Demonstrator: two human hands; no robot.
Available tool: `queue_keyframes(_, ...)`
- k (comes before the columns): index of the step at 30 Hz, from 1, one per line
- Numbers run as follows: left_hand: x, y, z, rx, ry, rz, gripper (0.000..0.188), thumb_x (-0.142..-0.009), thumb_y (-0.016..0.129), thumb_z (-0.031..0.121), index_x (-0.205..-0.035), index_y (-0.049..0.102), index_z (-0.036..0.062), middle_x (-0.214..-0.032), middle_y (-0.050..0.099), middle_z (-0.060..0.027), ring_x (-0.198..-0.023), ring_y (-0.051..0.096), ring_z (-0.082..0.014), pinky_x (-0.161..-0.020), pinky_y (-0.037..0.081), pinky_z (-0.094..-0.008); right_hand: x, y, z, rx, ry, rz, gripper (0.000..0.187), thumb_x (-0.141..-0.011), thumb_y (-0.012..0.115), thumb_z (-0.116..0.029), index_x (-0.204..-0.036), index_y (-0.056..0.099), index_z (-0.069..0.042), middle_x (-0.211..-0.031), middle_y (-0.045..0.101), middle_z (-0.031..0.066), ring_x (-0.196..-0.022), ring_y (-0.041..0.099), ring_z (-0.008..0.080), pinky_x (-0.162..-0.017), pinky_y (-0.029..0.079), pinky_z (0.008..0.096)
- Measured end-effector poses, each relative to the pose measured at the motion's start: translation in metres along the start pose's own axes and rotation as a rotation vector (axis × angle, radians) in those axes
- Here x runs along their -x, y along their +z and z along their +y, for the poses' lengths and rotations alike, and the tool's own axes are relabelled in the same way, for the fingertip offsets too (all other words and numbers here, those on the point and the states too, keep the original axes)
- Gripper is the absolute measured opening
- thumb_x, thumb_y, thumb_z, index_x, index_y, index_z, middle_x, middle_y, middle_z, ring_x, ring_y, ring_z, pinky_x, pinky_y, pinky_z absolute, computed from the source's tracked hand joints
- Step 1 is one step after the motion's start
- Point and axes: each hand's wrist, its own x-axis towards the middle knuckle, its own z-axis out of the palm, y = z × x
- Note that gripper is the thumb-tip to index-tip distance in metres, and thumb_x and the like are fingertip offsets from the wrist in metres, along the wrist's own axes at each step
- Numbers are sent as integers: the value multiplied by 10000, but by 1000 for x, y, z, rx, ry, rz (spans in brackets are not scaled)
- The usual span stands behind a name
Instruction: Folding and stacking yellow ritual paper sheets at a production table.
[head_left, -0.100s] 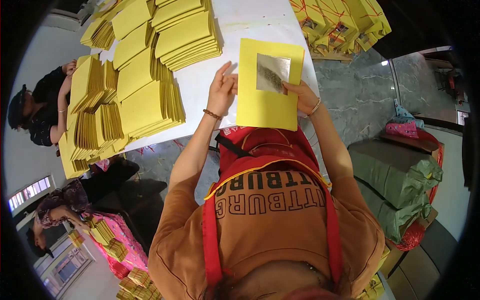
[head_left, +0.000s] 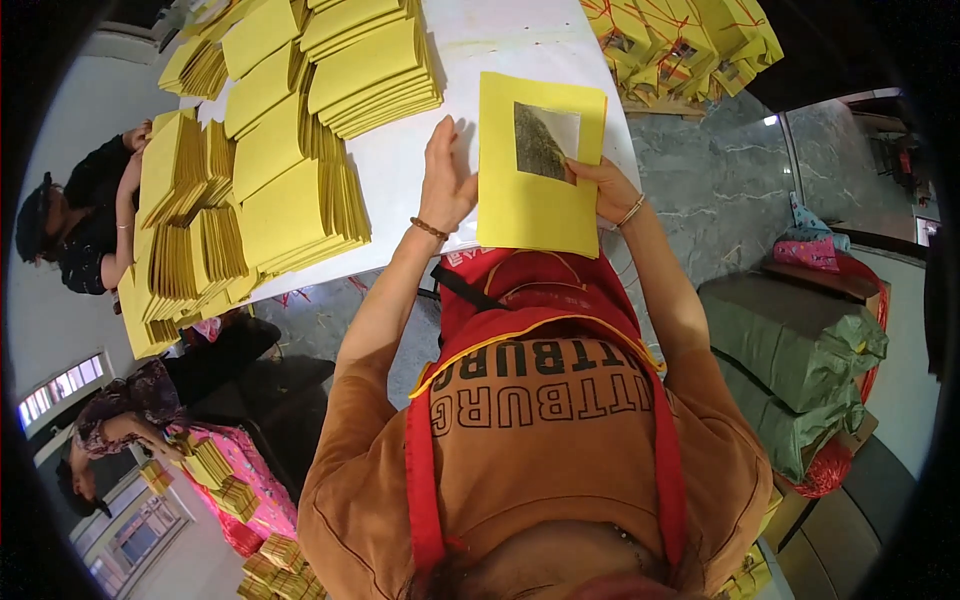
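My right hand [head_left: 614, 190] grips the right edge of a stack of yellow paper sheets [head_left: 535, 218], thumb on top. On the top sheet is a shiny silver square [head_left: 566, 125], partly dark and grainy. The stack is held upright over the near edge of the white table. Just left of the sheets, my left hand [head_left: 446, 185] is open, fingers stretched out and empty; whether its thumb touches the edge I cannot tell.
Folded yellow paper bundles [head_left: 285, 150] cover the table's left side. Red-tied yellow bundles [head_left: 690, 45] stand far right beyond the white table [head_left: 490, 45]. Green wrapped bales [head_left: 770, 330] sit at the right. Two people [head_left: 90, 230] work on the left, one beside a pink-covered surface [head_left: 265, 470].
My left hand's fingers have straightened and point upward. The sheets have shifted slightly up, and the dark patch on the silver square looks larger.
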Motion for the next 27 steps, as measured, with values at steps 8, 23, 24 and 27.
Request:
queue_keyframes(8,-1,-13,0,-377,577,-450,292,-736,539,172,-1024,587,170,-1116,531,-20,-990,475,-235,-799,361,-365,12,18,-4,109,74,85,240,-825,525,-72,-1060,493,-37,-827,569,49,-672,553,119,-572,472,256)
queue_keyframes(23,33,-7,1,-202,272,-393,309,-752,521,152,-1054,568,106,-1122,541,-60,-1036,482,-234,-853,349,-354,54,-11,12,1610,-852,-57,400,-710,600,-79,-1103,527,-71,-1186,483,129,-1148,399,344,-950,341,389)
queue_keyframes(24,34,-6,1,-189,266,-382,316,-752,525,156,-1060,562,96,-1128,538,-70,-1042,480,-245,-869,347,-361,52,-9,13,1559,-873,-59,397,-709,610,-91,-1097,533,-71,-1186,486,121,-1145,405,338,-948,344,386)
queue_keyframes(27,37,-3,0,-128,201,-380,333,-774,536,212,-1081,556,84,-1140,533,-105,-1072,469,-270,-887,333,-369,45,-12,19,1468,-830,-95,358,-706,621,-108,-1055,557,-63,-1201,471,133,-1154,402,327,-947,342,384)
